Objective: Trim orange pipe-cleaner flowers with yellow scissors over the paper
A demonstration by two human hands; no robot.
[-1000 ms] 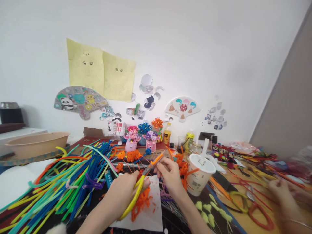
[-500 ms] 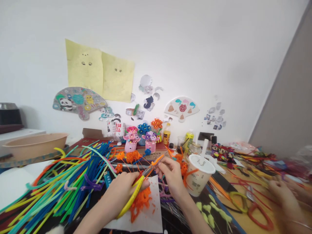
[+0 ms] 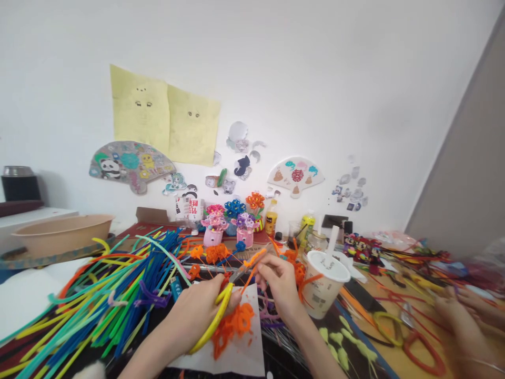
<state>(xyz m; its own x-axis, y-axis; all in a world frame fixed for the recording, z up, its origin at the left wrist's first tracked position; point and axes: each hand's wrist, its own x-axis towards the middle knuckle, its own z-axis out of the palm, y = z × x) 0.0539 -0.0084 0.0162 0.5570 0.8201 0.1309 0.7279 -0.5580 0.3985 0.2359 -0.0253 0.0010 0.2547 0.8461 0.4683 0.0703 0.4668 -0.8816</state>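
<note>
My left hand [image 3: 199, 310] is closed around the yellow handles of a pair of scissors [image 3: 221, 305], whose blades point up and right toward an orange pipe cleaner [image 3: 252, 261]. My right hand [image 3: 278, 281] pinches that orange pipe cleaner at the blade tips. Below the hands, orange fuzzy trimmings [image 3: 234, 325] lie on a white sheet of paper [image 3: 246, 355].
A large heap of coloured pipe cleaners [image 3: 106, 295] fills the left. A white paper cup with a straw [image 3: 325, 284] stands right of my right hand. Small pipe-cleaner flower pots [image 3: 232, 223] line the wall. Another person's hands [image 3: 465, 310] work at the far right near red scissors [image 3: 420, 350]. A tan bowl [image 3: 59, 234] sits far left.
The hands stay nearly in place. The scissor blades have closed slightly on the orange pipe cleaner, and the pile of orange trimmings has shifted a little to the right.
</note>
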